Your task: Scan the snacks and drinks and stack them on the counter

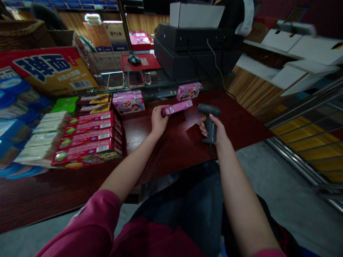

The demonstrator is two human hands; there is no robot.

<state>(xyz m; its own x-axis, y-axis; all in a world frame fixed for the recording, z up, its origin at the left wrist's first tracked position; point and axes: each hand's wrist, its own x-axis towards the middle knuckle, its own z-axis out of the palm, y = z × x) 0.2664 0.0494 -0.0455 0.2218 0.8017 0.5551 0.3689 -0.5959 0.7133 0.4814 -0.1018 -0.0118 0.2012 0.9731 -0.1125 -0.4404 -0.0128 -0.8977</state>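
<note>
My left hand (160,120) is closed on one end of a pink snack box (179,107), held just over the dark red tabletop with its barcode end pointing right. In my right hand (217,129) is a grey barcode scanner (209,123), upright by its handle, with its head turned toward that box. Another pink box (189,91) stands on the table behind the held one. To the left of my left hand, more pink boxes (129,102) stand side by side.
Red boxes (87,138) line the table's left, beside pale packets (44,134) and blue-lidded tubs (16,96). A large noodle carton (48,69) stands behind them. At the back are a mouse (134,59), a phone (116,80) and a black machine (193,37). A metal rack (308,150) stands right.
</note>
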